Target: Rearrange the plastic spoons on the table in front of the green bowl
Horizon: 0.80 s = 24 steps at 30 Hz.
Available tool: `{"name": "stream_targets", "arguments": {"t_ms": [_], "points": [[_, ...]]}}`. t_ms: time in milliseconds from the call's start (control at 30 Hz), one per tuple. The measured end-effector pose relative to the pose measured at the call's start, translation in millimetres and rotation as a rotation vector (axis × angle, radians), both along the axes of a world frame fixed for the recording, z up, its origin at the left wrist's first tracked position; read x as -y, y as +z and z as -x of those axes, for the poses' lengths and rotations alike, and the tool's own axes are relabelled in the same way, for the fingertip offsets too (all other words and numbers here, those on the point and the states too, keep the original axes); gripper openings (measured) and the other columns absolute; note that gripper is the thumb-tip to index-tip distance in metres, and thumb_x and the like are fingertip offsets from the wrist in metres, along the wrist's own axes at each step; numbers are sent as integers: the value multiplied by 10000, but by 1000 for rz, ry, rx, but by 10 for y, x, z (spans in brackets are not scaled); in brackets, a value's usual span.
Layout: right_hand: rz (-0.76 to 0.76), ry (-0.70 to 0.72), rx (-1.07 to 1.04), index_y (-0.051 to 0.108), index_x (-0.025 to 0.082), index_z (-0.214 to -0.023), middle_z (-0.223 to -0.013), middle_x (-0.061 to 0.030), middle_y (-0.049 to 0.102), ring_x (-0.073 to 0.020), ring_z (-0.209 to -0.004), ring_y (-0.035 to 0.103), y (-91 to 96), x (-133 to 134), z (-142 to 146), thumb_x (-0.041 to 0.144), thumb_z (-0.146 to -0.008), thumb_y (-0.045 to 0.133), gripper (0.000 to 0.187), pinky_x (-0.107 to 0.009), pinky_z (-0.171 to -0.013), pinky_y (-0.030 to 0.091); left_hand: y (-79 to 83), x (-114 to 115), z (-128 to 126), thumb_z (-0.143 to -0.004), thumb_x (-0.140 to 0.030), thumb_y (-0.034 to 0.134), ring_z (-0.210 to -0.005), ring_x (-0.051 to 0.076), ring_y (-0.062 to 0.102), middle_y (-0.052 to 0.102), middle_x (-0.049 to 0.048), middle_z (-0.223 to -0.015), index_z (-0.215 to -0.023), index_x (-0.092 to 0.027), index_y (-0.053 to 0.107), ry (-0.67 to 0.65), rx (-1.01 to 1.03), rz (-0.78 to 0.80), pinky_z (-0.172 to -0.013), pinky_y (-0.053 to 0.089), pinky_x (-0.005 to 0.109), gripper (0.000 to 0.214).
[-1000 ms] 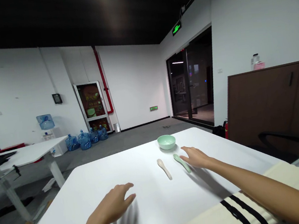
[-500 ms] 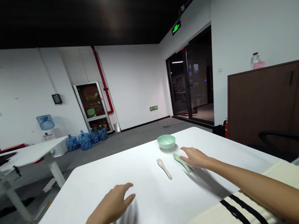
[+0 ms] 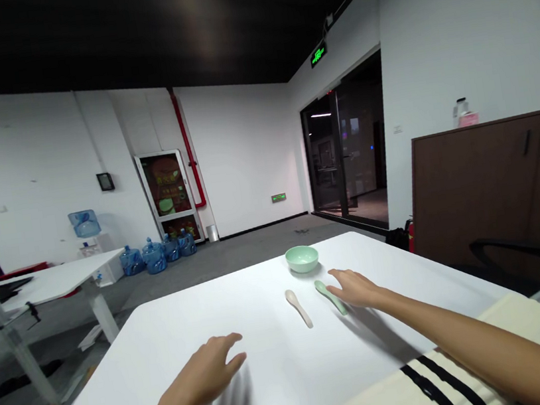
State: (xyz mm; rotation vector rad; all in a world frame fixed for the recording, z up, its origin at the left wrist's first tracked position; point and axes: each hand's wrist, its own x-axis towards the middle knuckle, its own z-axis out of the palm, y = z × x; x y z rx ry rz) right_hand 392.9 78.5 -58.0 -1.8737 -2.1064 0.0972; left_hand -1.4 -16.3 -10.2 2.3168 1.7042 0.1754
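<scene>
**Nothing gripped at the white table (image 3: 286, 388)**

The left hand (image 3: 203, 369) hovers open over the tabletop, fingers lightly curled and apart, holding nothing. To its right, a cream spoon (image 3: 298, 308) lies flat with its wide end pointing away from the person. Just beside it lies a pale green spoon (image 3: 330, 297), slanted the same way but mirrored, so the two wide ends lean apart. The right hand (image 3: 355, 288) sits at that spoon's right side, open and not closed on it; whether its fingertips (image 3: 335, 283) touch it is hard to tell. A pale green bowl (image 3: 302, 259) stands upright beyond both spoons.

Both spoons look like glazed ceramic: light, stiff, slick and liable to chip, so the narrow handle seems the best place to take hold. The bowl would probably lift best by its rim.

The table's smooth surface may offer little purchase. Past its left side stand blue water bottles (image 3: 154, 256); ahead and right are a glass door (image 3: 344, 158) and a brown cabinet (image 3: 470, 194). A striped cream cloth (image 3: 441, 383) covers the near right edge.
</scene>
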Motion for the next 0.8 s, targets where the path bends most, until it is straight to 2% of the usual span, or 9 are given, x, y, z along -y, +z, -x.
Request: {"name": "stream_targets", "arguments": {"t_ms": [500,700,800], "points": [[-8,-3,15,479,182,-1285,-1140,-138,622,-263,-1045,573,-8,-24,26,530,-868,396,550,-301,-778,392,-13,-12,10,-811,-655,372,-1169,281,519,578,57,-1283,-1272,-312,522,-9,-1,-4,-963,400,396,594],[-43,41,1,525,179,-1224,-1092,-128,647,-251,-1000,593,108,-80,219,529,-874,385,515,-286,-756,398,-28,-22,36,-811,-649,377,-1153,283,529,583,65,-1271,-1265,-312,525,-9,8,8,-945,411,398,585],[-24,61,30,584,187,-1136,-1050,-115,657,-244,-939,610,166,-121,376,514,-866,399,463,-283,-719,407,-27,-21,37,-816,-647,369,-1155,282,527,581,69,-1273,-1265,-317,522,-15,16,9,-944,411,405,578]]}}
